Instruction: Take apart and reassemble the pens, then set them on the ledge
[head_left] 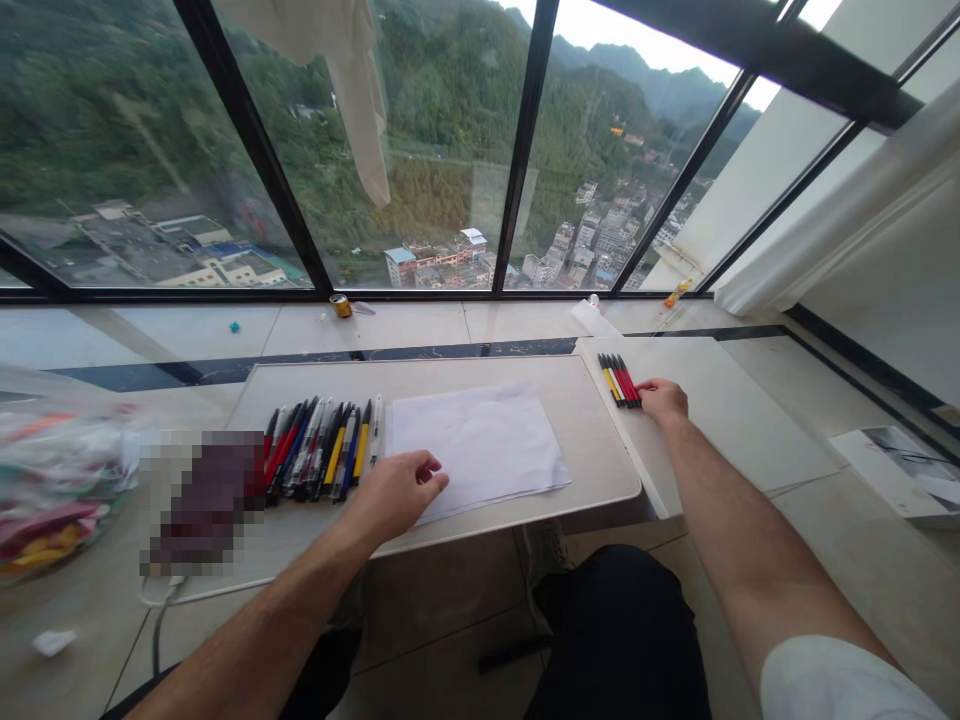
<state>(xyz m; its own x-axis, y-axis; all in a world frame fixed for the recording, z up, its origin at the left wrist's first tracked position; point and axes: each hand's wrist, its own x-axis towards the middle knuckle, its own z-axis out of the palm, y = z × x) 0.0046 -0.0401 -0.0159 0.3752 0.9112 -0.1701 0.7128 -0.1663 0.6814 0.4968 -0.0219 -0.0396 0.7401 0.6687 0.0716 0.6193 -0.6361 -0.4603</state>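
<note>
My left hand (403, 490) hovers over the near left part of the white paper sheets (480, 440), fingers loosely curled and thumb apart, with nothing in it. To its left, a thick row of pens (319, 450) in red, black, blue, yellow and clear lies on the low table. My right hand (664, 400) is on the white board at the right, its fingertips closed at the near end of a red pen (628, 383). That pen lies at the right side of a small row of yellow, white and red pens (613, 380) with black ends, set side by side.
The low table (570, 390) meets a white board (720, 420) on the right. A blurred-out object (214, 500) with a cable (156, 630) lies left. Beyond are a plastic bag (60, 490), a can (341, 305) by the window, and an open white box (900, 475).
</note>
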